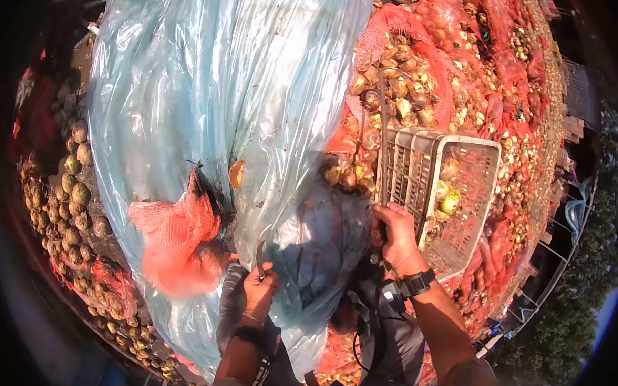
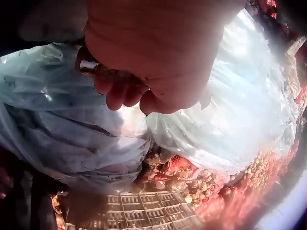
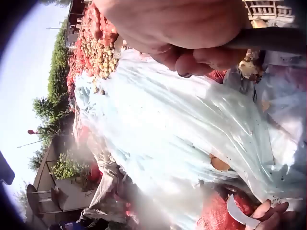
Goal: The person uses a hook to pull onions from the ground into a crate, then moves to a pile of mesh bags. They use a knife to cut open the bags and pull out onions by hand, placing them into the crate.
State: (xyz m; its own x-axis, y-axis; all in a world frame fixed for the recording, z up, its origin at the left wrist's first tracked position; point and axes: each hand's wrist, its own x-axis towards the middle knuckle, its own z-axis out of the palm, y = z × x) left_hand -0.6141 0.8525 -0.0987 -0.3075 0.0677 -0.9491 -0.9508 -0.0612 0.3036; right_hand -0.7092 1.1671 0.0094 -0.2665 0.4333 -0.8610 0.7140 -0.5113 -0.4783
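Note:
My left hand (image 1: 258,293) grips the handle of a small curved-blade knife (image 1: 260,253), its blade pointing away from me. The pale blade (image 3: 238,213) also shows in the right wrist view, and the handle end (image 2: 88,66) sticks out of the fist in the left wrist view. With my right hand (image 1: 399,240) I hold a long thin dark rod (image 1: 385,144) that runs forward along the side of a plastic crate (image 1: 437,161). A yellow-green onion (image 1: 449,201) is inside the crate. Left of my left hand lies a red mesh bag (image 1: 176,239) on clear bluish plastic sheeting (image 1: 189,98).
Loose onions (image 1: 396,86) and red mesh netting (image 1: 439,61) spread ahead and to the right. More onions (image 1: 75,183) lie on the far left. A brown round piece (image 1: 236,174) rests on the sheeting. Trees (image 1: 573,294) stand beyond on the right.

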